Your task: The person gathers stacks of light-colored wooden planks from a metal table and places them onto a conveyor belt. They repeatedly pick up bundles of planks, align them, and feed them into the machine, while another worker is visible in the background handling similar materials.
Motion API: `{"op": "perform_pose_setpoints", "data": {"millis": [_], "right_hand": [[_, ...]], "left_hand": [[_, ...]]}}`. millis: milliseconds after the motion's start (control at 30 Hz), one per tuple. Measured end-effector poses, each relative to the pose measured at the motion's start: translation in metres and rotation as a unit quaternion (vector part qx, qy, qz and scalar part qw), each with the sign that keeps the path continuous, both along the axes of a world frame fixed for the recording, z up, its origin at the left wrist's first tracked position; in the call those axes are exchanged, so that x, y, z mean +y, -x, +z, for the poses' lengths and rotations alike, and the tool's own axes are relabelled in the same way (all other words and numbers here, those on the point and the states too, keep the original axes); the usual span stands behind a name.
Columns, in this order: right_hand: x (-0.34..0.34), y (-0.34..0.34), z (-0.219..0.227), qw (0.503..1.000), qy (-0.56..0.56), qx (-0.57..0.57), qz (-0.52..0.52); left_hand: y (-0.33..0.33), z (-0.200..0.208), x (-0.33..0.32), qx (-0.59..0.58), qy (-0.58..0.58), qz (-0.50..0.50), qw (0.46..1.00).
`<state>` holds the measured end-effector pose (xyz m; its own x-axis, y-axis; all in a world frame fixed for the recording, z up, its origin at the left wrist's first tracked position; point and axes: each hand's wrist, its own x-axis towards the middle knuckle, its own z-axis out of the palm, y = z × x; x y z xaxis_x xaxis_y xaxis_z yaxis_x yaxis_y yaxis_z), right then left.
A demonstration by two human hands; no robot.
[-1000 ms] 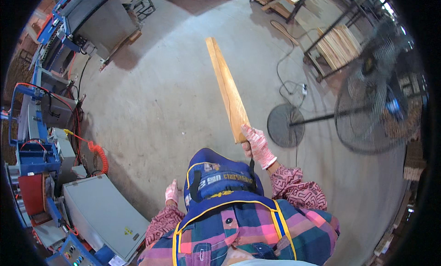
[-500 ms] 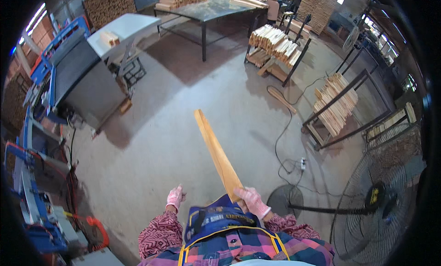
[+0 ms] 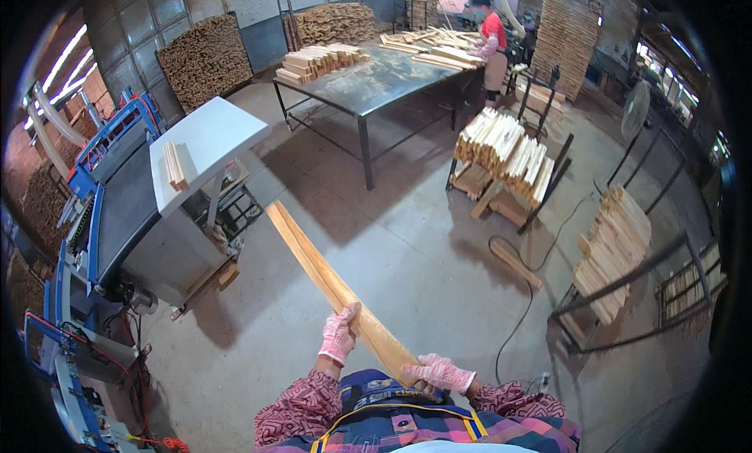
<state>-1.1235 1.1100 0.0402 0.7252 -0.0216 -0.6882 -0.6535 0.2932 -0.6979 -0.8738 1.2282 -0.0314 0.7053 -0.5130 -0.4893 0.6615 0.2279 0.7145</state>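
Observation:
A long, flat wooden board (image 3: 313,263) slants from near my waist up toward the far left. My left hand (image 3: 339,334), in a pink-and-white glove, is closed on the board's left edge around its middle. At the near end, my right hand (image 3: 439,372) grips the wood in a matching glove; its thumb lies on the upper face and the other fingers are partly hidden. The board's far end stands free over the grey floor. Below both hands is a blue apron (image 3: 376,386) with yellow edging.
At left stands a blue-framed conveyor machine (image 3: 129,210) beside a white table (image 3: 207,144) holding a few wood strips. A dark metal table (image 3: 368,101) carries wood, with a person in red (image 3: 492,42) behind it. Carts of wood strips (image 3: 501,151) stand right; a cable (image 3: 513,335) crosses the floor.
My left hand, open and apart before, now holds the board. The board has swung its far end leftward. My view has tilted up, bringing more of the far room in.

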Motion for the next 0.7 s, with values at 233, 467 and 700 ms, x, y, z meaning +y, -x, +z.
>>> {"op": "perform_pose_setpoints", "data": {"millis": [233,467,700], "right_hand": [[-0.164,-0.160,-0.050,0.990,0.113,0.027,0.074],[-0.293,-0.309,-0.027,0.984,0.105,-0.114,-0.082],[-0.445,-0.419,-0.038,0.987,0.129,-0.023,-0.091]], "left_hand": [[-0.152,0.034,-0.183,-0.097,0.061,-0.065,0.991],[-0.300,0.052,-0.392,-0.125,0.058,-0.161,0.977],[-0.401,0.033,-0.572,-0.093,0.025,-0.172,0.980]]}}
